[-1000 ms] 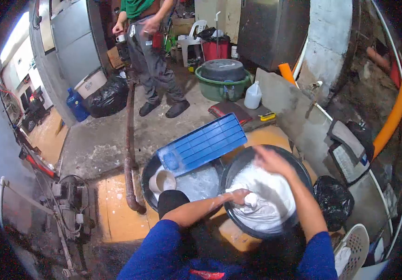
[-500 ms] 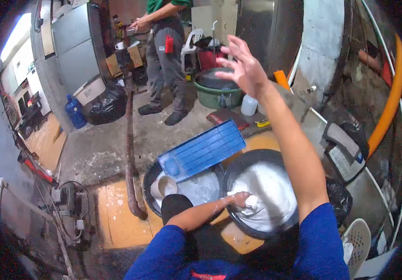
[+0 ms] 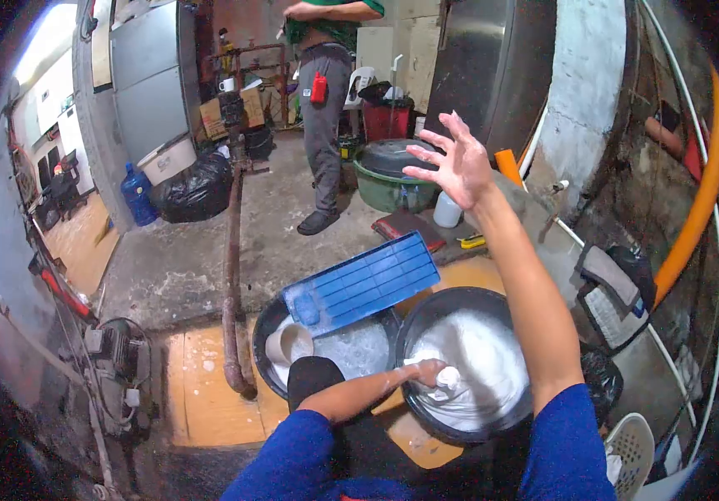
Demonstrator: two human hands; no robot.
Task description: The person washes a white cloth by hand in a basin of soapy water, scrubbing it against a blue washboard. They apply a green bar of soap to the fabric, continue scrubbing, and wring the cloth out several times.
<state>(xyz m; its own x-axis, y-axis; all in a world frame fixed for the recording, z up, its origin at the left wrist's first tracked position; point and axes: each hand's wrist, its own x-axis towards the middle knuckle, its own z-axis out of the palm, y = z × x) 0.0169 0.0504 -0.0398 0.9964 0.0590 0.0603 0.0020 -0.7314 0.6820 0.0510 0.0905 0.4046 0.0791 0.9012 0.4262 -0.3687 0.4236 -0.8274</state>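
My left hand [image 3: 428, 372] is in the right black basin [image 3: 403, 338], closed on a bunched piece of white cloth [image 3: 476, 359] that lies in suds. My right hand [image 3: 457, 163] is raised well above the basins, its fingers spread and nothing in it. To the left, a second black basin [image 3: 261, 338] holds cloudy, foamy water. Across that basin's top rests a blue ridged plastic board [image 3: 368, 280], tilted, with foam at its lower left end. A pale round dipper [image 3: 289, 344] sits in the left basin beside my knee.
A person in grey trousers [image 3: 324, 108] stands beyond the basins. Behind the right basin are a green tub [image 3: 401, 188], a white jug [image 3: 447, 210] and a yellow-handled tool [image 3: 473, 241]. A rusty pipe [image 3: 232, 275] stands left. A motor [image 3: 111, 351] and a perforated basket [image 3: 632, 455] flank me.
The view has shifted slightly. My right hand remains raised, its fingers a little more curled. The standing person has turned and brought their hands nearer their shirt. My left hand still grips the cloth.
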